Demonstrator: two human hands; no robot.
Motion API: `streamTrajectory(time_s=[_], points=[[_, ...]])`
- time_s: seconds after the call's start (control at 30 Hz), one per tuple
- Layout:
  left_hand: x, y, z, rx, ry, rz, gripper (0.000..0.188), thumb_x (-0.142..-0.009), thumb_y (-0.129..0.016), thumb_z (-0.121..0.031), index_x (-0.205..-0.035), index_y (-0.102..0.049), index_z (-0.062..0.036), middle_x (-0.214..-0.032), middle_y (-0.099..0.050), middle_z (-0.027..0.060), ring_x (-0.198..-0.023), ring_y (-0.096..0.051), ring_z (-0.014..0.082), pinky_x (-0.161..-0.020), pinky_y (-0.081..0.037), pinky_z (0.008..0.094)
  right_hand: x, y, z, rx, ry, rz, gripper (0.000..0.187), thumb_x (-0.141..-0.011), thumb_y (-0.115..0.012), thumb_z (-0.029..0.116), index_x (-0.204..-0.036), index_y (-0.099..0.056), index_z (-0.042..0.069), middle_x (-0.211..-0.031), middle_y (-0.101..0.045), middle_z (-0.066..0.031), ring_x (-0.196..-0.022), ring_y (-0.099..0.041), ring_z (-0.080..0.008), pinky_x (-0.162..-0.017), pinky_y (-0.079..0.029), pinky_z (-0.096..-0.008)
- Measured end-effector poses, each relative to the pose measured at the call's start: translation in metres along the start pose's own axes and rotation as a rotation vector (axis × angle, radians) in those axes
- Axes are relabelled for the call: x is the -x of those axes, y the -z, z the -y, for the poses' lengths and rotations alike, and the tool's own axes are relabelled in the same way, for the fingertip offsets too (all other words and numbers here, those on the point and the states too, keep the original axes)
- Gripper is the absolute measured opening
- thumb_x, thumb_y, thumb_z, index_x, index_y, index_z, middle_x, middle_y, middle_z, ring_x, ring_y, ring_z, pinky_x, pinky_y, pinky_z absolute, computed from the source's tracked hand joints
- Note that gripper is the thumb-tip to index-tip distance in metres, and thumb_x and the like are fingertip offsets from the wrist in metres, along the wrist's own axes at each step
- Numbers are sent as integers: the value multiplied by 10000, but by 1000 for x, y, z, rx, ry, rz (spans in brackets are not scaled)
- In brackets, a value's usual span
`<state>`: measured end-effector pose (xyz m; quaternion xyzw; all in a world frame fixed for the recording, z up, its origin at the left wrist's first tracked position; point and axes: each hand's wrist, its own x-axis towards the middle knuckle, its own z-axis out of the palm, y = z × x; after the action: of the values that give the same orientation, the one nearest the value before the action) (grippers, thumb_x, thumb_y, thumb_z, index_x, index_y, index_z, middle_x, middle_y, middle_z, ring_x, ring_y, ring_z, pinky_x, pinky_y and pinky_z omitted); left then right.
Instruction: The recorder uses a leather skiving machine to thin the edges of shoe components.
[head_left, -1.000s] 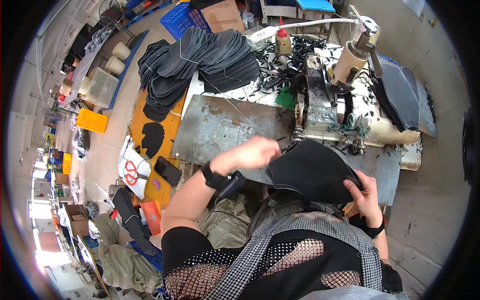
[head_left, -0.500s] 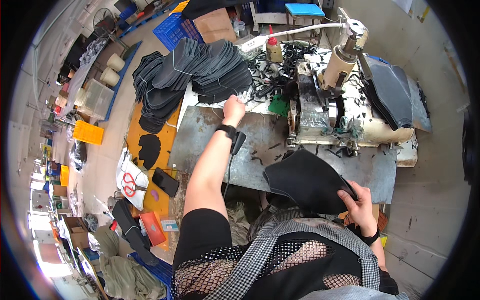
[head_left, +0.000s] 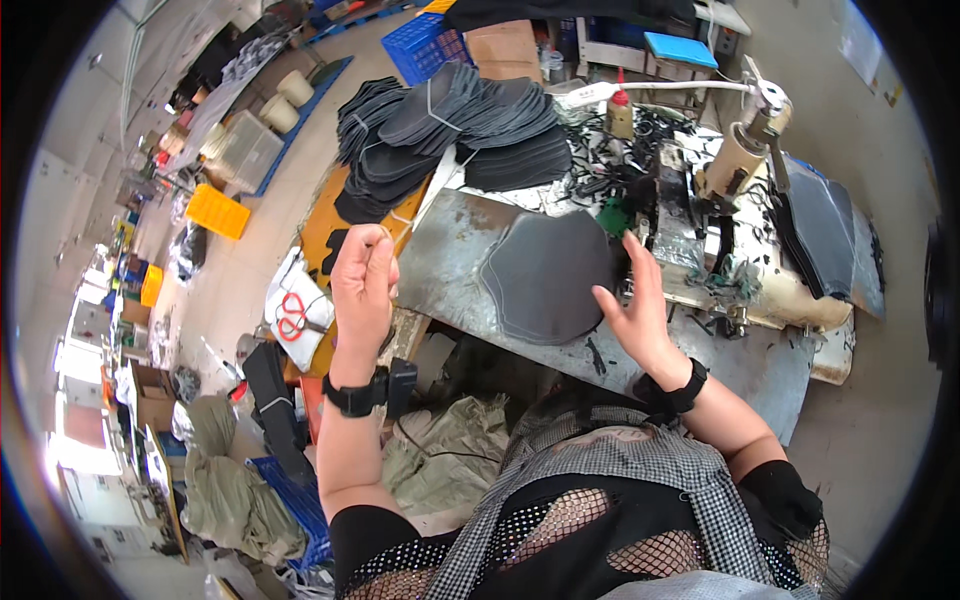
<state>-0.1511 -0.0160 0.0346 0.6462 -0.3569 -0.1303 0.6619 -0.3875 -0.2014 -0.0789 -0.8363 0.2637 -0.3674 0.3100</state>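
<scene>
A stack of dark grey, curved cut pieces (head_left: 550, 275) lies flat on the metal work surface (head_left: 440, 245). Beside its right edge my right hand (head_left: 640, 312) is open, thumb and fingers spread, holding nothing. My left hand (head_left: 362, 285) is raised at the left, over the edge of the work surface, its fingers pinched together. Whatever is between those fingertips is too small to make out. Tied bundles of similar dark pieces (head_left: 455, 120) are heaped at the far side of the table.
A cream sewing-type machine (head_left: 740, 165) stands at the right, black scraps (head_left: 610, 150) strewn beside it. More dark sheets (head_left: 825, 235) lie behind it. At the left are red-handled scissors (head_left: 292, 316) on a white bag and a yellow crate (head_left: 217, 211). A blue crate (head_left: 420, 48) stands behind.
My right hand has put the dark pieces down on the metal surface and let go. My left hand has drawn back from the far bundles toward the left. The view has shifted.
</scene>
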Motion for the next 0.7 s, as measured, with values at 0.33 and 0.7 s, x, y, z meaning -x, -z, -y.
streamTrajectory(time_s=[0.33,0.7], points=[[59,-34,-32,-140,38,202,114,-949,-469,-90,-983,-568,-45,-595,-441,-41,-540,-405,17,-497,-334,198,-114,-110,41,-200,492,550,285,-883,-586,302,-783,-580,35,-814,-584,-149,-916,-574,-304,-891,-409,-469],[90,-10,-109,175,-420,212,130,-905,-484,-159,-893,-585,-79,-598,-423,-46,-479,-410,89,-458,-361,268,-39,-12,116,-801,482,625,196,-940,-514,202,-913,-554,12,-874,-569,-130,-831,-542,-315,-744,-434,-392]])
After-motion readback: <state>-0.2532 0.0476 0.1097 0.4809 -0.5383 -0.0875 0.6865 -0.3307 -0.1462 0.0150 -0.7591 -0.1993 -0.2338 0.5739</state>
